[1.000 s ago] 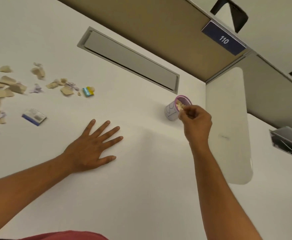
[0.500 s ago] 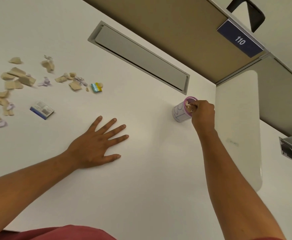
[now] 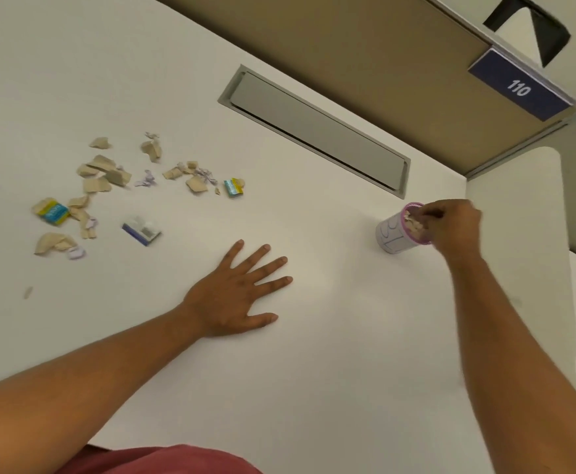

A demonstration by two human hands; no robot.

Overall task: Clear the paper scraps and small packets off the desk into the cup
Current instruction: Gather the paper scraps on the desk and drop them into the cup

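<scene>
A white cup (image 3: 390,235) with a pink rim stands on the white desk (image 3: 313,354) at the right, with tan scraps showing in its mouth. My right hand (image 3: 454,224) is over the rim, fingers bunched together at the opening; no scrap shows between them. My left hand (image 3: 236,295) lies flat on the desk, fingers spread, holding nothing. To the left lie several tan and lilac paper scraps (image 3: 102,172), a blue-and-yellow packet (image 3: 52,212), a teal-and-yellow packet (image 3: 233,188) and a blue-and-white packet (image 3: 142,230).
A grey cable flap (image 3: 313,131) is set into the desk behind the scraps. A tan partition (image 3: 365,53) with a blue "110" sign (image 3: 519,87) closes the back. A white divider panel (image 3: 515,179) stands right of the cup. One small scrap (image 3: 27,292) lies apart, far left.
My right hand carried a tan scrap to the cup and lowered its fingers into the mouth. The camera view shifted, showing more of the scraps. My left hand stayed flat.
</scene>
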